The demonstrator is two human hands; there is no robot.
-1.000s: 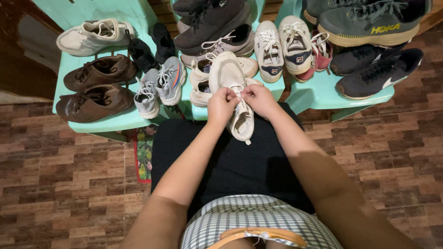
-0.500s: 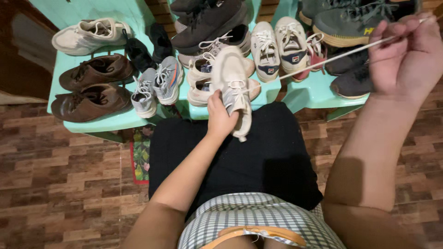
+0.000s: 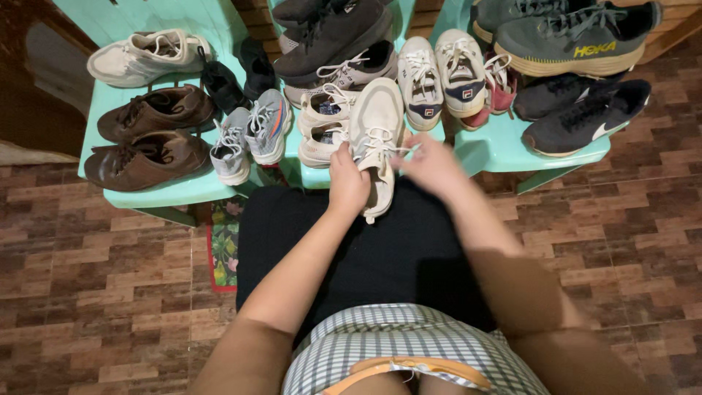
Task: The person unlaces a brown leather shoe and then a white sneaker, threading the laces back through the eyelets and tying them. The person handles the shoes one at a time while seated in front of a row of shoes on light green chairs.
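Left hand (image 3: pixel 348 186) grips a cream lace-up sneaker (image 3: pixel 374 139) along its side, fingers closed around the upper. It holds the shoe toe-away over a black-clothed lap (image 3: pixel 365 256), with the heel end hanging toward the person. Just to the right, the right hand (image 3: pixel 431 164) is blurred. It sits beside the shoe's laces (image 3: pixel 380 143) with fingers curled; whether it pinches a lace end cannot be told.

Across the top of the view, three mint-green plastic chairs (image 3: pixel 168 194) stand side by side on a brown brick-pattern floor (image 3: pixel 95 256), all loaded with shoes. On the left chair lie a cream sneaker (image 3: pixel 146 55), two brown leather shoes (image 3: pixel 150 135) and a small grey pair with an orange stripe (image 3: pixel 252 135). The middle chair carries dark grey trainers (image 3: pixel 329 33), pale sneakers (image 3: pixel 322 124) and a white pair with a small dark badge on each tongue (image 3: pixel 442 77). On the right chair are pink shoes (image 3: pixel 501 84), a large grey-green trainer with a yellow sole and yellow lettering on its side (image 3: pixel 578 36), and black trainers with a white mark (image 3: pixel 585 117).

Only one hand grips the held shoe, and only by its side, so a sharp tug on a lace might twist it loose and drop it off the lap. It might also swing the toe into the pale sneakers just beyond and nudge them off the chair edge. A loose lace end could snag on a neighbouring shoe. No packages or signs show. A strip of floral-printed material (image 3: pixel 228 245) lies on the floor at the left of the lap.
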